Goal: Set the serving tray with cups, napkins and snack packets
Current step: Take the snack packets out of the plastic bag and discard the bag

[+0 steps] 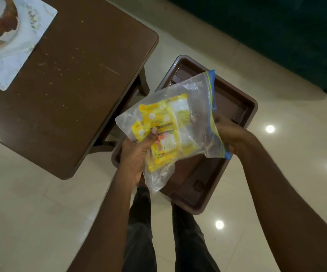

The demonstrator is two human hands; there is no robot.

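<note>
A clear zip bag with a blue seal strip holds several yellow snack packets. My left hand grips the bag's lower left side, its thumb pressing on the packets through the plastic. My right hand holds the bag's blue sealed edge on the right. Below the bag a brown serving tray sits low, right of the table; the part of it that shows holds nothing, and the bag hides its middle.
A brown table stands to the left with a printed placemat at its far left corner. A dark green sofa fills the upper right. Glossy cream floor tiles surround my legs.
</note>
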